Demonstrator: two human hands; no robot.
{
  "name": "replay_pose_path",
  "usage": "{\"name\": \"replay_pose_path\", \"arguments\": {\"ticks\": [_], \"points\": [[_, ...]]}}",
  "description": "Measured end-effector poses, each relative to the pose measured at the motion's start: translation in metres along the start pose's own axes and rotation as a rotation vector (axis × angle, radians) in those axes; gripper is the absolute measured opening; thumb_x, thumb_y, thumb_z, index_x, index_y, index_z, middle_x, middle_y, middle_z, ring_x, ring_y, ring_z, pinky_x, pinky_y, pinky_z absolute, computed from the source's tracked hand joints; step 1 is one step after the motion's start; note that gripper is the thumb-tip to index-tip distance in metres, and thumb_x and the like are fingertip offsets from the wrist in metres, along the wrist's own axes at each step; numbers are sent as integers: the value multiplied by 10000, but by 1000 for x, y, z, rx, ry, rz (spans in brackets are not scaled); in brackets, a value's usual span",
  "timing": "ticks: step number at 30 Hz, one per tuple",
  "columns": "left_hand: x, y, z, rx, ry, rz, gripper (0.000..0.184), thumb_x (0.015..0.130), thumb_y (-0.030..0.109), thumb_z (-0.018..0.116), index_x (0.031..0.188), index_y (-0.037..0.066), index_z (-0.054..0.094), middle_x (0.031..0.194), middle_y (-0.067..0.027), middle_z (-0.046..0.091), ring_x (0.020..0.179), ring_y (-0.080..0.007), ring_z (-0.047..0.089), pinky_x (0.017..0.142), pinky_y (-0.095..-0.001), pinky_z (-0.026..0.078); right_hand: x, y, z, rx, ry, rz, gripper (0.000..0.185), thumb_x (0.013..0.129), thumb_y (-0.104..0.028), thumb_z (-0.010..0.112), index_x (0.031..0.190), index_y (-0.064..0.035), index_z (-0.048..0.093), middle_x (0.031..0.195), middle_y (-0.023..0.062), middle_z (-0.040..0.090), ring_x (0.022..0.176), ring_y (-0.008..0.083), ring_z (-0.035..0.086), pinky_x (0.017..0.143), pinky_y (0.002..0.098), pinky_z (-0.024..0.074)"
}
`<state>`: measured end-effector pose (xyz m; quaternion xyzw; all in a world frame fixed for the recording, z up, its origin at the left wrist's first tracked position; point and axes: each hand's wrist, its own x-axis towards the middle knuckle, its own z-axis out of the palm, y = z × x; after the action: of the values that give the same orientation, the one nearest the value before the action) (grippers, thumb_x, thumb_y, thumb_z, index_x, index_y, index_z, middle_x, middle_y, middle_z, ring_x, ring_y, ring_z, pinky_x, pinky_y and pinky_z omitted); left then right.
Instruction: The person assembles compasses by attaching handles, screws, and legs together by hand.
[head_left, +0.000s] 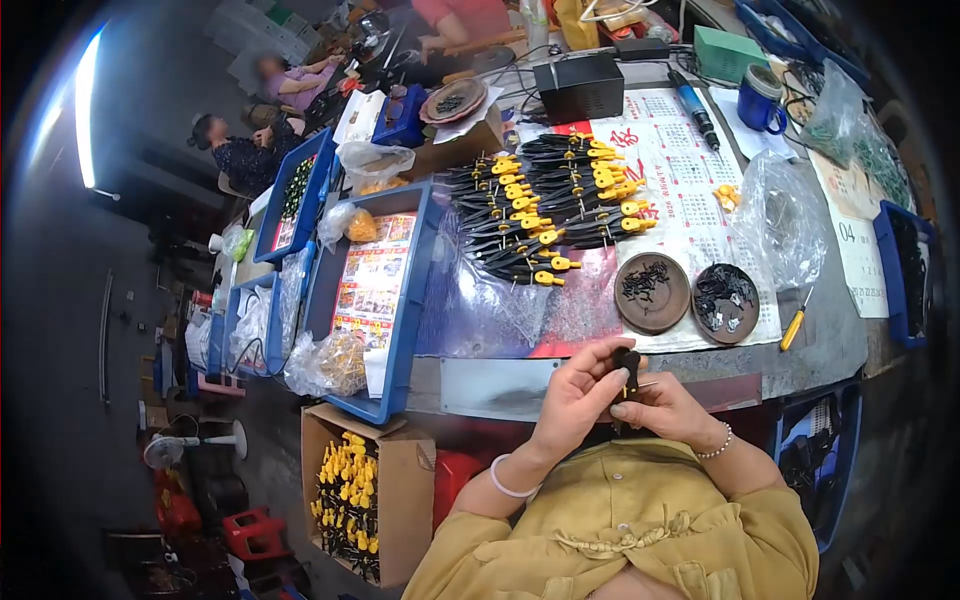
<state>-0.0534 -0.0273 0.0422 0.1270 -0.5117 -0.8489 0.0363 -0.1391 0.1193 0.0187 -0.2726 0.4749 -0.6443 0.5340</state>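
Just beyond the table's front edge, my left hand point(585, 392) is closed around a small black part point(628, 362) with a trace of yellow on it. My right hand point(668, 410) pinches the lower end of the same part, and a thin metal pin shows by its fingertips. The fingers hide most of the part. Close in front lie two round dishes: the left dish point(654, 325) holds small black pieces, the right dish point(741, 330) black and silvery bits. Rows of black tools with yellow ends point(550, 205) lie further back.
A yellow-handled screwdriver point(796, 322) lies right of the dishes, near a clear plastic bag point(785, 220). Behind are a blue electric screwdriver point(692, 105), a black box point(580, 88) and a blue mug point(762, 100). Blue trays point(408, 345) and a carton point(412, 500) stand left; people sit beyond.
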Motion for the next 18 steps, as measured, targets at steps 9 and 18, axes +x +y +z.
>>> {"name": "replay_pose_path", "arguments": {"ticks": [9, 18], "points": [[-9, -26, 2, 76, -17, -30, 309, 916, -9, 476, 1224, -34, 482, 1117, -101, 596, 1002, -131, 572, 875, -253, 449, -12, 20, -5, -345, 138, -259, 222, 860, -90, 623, 1052, 16, 588, 950, 93, 643, 848, 132, 595, 734, 297, 472], [-14, -33, 7, 181, 100, -25, 257, 838, -41, 546, 1096, -41, 541, 998, -146, 650, 930, -186, 623, 843, -294, 486, -27, 14, -18, -461, 119, -166, 368, 815, -222, 676, 1095, -1, 585, 968, 167, 627, 812, 268, 629, 737, 344, 479]]}}
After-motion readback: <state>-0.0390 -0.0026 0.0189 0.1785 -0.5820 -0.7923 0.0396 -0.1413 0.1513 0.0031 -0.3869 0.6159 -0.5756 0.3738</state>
